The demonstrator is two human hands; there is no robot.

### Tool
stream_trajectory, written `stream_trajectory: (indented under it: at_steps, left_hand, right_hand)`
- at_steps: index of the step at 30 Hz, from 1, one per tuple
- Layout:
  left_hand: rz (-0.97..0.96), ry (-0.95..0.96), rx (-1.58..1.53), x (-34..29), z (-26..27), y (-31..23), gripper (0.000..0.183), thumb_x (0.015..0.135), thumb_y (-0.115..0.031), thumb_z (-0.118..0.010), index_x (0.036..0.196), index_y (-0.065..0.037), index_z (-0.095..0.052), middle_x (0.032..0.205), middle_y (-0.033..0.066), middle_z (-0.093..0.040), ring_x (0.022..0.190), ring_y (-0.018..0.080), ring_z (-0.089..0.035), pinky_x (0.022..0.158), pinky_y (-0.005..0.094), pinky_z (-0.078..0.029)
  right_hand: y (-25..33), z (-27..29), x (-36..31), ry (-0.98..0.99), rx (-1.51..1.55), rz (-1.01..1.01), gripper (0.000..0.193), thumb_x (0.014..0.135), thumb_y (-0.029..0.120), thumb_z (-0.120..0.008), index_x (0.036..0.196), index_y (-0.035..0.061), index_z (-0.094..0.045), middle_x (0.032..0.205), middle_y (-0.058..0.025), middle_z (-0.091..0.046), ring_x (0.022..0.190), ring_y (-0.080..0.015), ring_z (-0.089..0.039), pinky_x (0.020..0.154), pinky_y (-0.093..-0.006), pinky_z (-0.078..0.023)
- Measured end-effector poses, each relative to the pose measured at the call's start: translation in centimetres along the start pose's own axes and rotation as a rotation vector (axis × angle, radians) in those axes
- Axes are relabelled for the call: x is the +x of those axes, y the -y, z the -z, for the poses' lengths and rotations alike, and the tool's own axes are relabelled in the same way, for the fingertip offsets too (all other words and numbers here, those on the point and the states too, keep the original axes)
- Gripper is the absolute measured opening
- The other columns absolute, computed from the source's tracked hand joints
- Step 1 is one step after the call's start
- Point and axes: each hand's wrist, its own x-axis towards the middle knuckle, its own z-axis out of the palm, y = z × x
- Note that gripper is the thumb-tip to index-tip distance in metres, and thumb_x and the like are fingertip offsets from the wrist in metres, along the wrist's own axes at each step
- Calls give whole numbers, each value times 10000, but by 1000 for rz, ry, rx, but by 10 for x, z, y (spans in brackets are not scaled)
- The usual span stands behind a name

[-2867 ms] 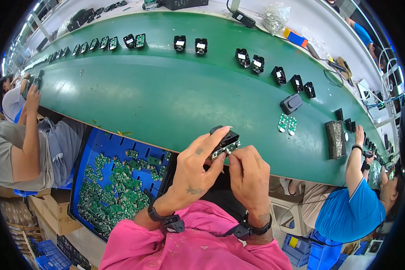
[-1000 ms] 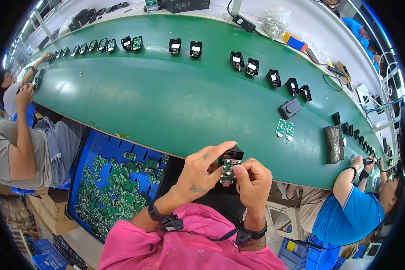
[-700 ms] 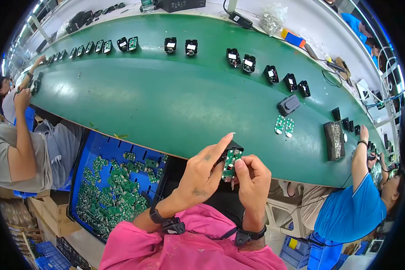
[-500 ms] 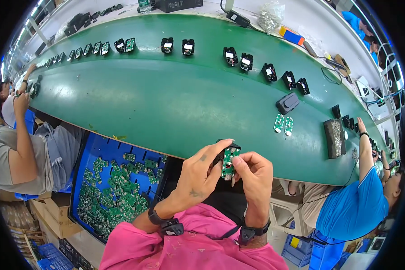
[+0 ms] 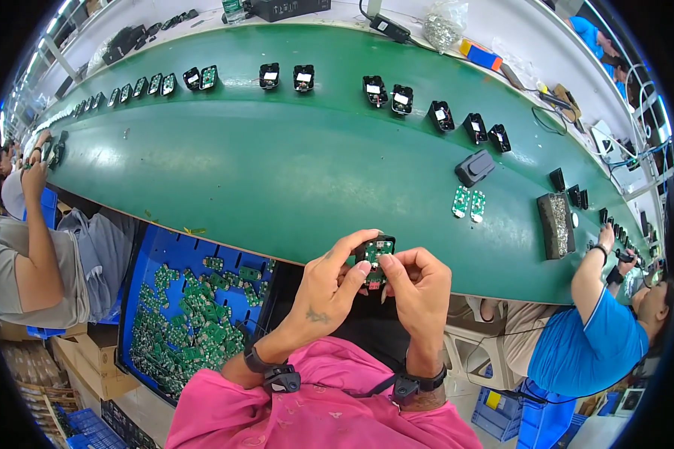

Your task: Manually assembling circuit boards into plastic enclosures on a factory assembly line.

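A small green circuit board (image 5: pixel 375 273) sits in or against a black plastic housing (image 5: pixel 362 253), held just past the table's near edge. My left hand (image 5: pixel 320 290) is wrapped round the housing's left side, its thumb lying on the board. From the right, my right hand (image 5: pixel 419 292) grips the same piece, with its thumb pressed on the board's upper right and its fingers curled behind. Part of the housing is hidden by my fingers. A thin pale tip sticks out below the right thumb; I cannot make out what it is.
Two loose circuit boards (image 5: pixel 469 204) and a closed black case (image 5: pixel 475 168) lie on the green table (image 5: pixel 277 172). Several open housings (image 5: pixel 374 90) line its far side. A blue bin (image 5: pixel 151 251) of boards stands at lower left. Co-workers sit left and right (image 5: pixel 588 337).
The circuit board has tipped deeper against the housing, and my left thumb has come onto it. At right, the blue-sleeved co-worker's arm has drawn back and lowered.
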Motion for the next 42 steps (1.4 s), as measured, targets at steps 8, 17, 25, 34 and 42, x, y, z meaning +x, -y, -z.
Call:
stream_trajectory:
  at_steps: [8,17,25,34,42]
  left_hand:
    - [1,-18,24,1,-6,5,352,1018,-69,-471,1364,-5,-482,1036,158,-685,804,173,-685,682,314,-570]
    - [-111,-100,220,-4,-21,3,328,1013,-78,-462,1334,-13,-486,964,230,-665,776,388,-684,692,413,-538]
    - [-32,-75,198,30,-14,18,340,996,-104,-467,1319,-13,-525,805,169,-678,615,282,-673,576,366,-538]
    - [221,85,319,79,9,-9,364,966,-337,-560,1042,-5,-687,562,95,-598,435,148,-589,435,295,-430]
    - [241,125,384,91,10,-22,409,958,-360,-563,1014,23,-696,560,128,-613,489,202,-642,512,334,-497]
  right_hand:
    - [-10,-10,4,-51,-255,332,217,992,128,-607,1123,-42,-638,842,-120,-689,740,-157,-670,664,-296,-523]
    - [-2,-14,-5,-56,-241,328,334,1011,129,-532,1298,-29,-598,837,-200,-678,659,-290,-670,618,-385,-513]
    - [-22,-17,28,-45,-256,228,345,994,174,-540,1254,-35,-628,937,-144,-719,786,-186,-674,703,-313,-531]
    - [16,8,61,323,582,-656,280,1011,245,-486,820,44,-523,531,-55,-526,330,-120,-388,315,-251,-270]
    - [20,6,66,282,672,-716,282,1032,249,-458,858,39,-529,555,-52,-519,335,-97,-334,329,-253,-246]
